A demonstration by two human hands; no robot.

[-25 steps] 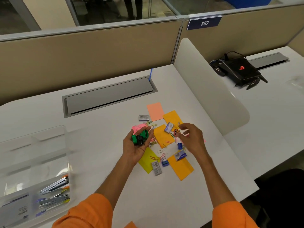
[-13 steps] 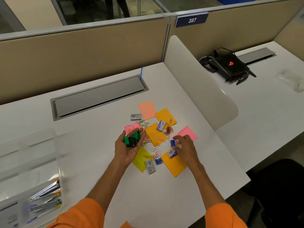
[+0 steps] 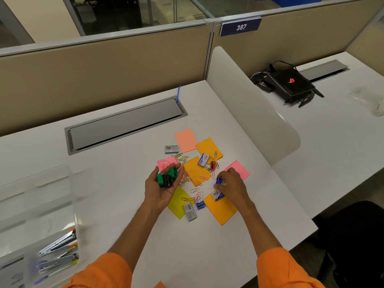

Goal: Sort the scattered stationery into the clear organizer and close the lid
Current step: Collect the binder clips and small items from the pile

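Observation:
Scattered stationery lies mid-desk: orange, pink and yellow sticky notes [image 3: 196, 170], coloured paper clips [image 3: 185, 179], small staple boxes [image 3: 190, 212] and sharpeners. My left hand [image 3: 161, 189] is palm up and cups green and black sharpeners [image 3: 167, 177]. My right hand [image 3: 231, 187] reaches into the pile and pinches a small blue sharpener [image 3: 219, 181]. The clear organizer [image 3: 37, 204] stands open at the far left edge, with staplers [image 3: 59, 253] inside it.
A grey cable hatch [image 3: 124, 125] runs across the back of the desk. A white curved divider [image 3: 249, 109] bounds the right side, with a black device [image 3: 288, 84] on the neighbouring desk. A beige partition stands behind.
My right hand has moved from the orange note's paper clips toward me and picked up the blue sharpener. The left hand still cups the green and black ones.

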